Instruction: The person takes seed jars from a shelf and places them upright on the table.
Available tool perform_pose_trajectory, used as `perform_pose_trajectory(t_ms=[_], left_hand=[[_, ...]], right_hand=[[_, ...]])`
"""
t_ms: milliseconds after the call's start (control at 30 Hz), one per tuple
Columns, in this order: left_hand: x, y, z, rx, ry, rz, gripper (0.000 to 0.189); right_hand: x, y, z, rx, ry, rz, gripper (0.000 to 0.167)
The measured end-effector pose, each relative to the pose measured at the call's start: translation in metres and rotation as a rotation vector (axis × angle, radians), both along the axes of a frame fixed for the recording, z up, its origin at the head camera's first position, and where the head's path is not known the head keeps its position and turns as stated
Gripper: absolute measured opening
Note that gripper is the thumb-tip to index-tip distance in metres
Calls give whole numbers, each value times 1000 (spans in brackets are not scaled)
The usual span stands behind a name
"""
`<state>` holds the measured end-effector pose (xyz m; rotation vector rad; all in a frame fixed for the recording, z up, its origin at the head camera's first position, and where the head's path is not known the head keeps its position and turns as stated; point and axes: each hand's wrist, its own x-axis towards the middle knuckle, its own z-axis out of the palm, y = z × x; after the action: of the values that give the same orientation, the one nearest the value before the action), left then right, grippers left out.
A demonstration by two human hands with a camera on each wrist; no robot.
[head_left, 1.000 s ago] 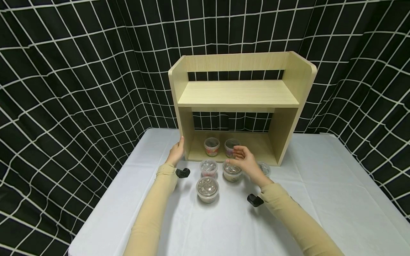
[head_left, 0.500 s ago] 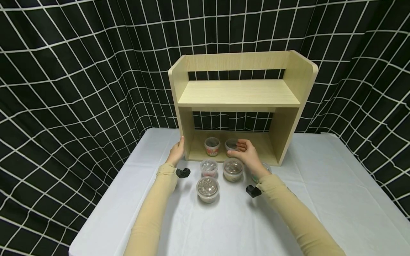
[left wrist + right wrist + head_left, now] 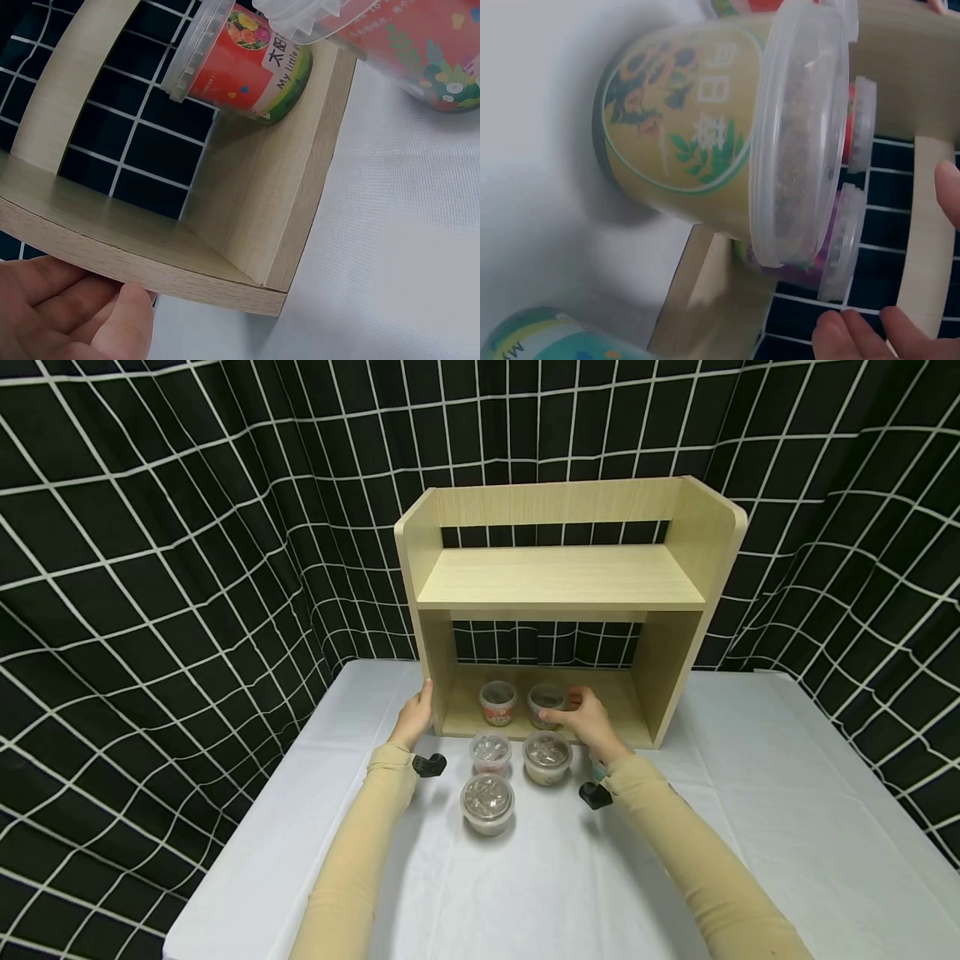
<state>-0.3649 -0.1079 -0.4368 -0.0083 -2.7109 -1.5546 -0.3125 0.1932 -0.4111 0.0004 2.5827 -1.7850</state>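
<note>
I have the left hand [image 3: 412, 720] touching the shelf's [image 3: 560, 577] left side; from here I can't tell if its fingers grip. The red cup [image 3: 498, 703] and purple cup [image 3: 543, 705] stand low in the shelf. My right hand [image 3: 588, 722] is at the shelf's front, fingers loose and apart.

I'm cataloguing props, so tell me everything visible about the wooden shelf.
The shelf looks like pale wood: rounded-top side panels, two boards, and horizontal rails across a partly open back. It stands upright on the white-covered table. A red tub and a purple tub stand on its lower board; the left hand touches its left panel's outer side.
</note>
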Motion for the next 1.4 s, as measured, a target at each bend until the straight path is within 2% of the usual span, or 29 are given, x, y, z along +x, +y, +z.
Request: perform_pose_trajectory(t_ms=[167, 633, 833, 1033, 1400], left_hand=[[1, 0, -1, 11, -16, -8, 85], [-1, -1, 0, 1, -13, -13, 86], [-2, -1, 0, -1, -13, -9, 87], [1, 0, 1, -7, -13, -17, 85], [0, -1, 3, -35, -12, -17, 87]], right_hand=[[-5, 0, -3, 48, -37, 12, 88], [-18, -4, -8, 112, -40, 25, 97], [-21, -8, -8, 210, -15, 18, 94], [-24, -7, -7, 266, -48, 28, 94], [-29, -9, -8, 309, -78, 28, 89]])
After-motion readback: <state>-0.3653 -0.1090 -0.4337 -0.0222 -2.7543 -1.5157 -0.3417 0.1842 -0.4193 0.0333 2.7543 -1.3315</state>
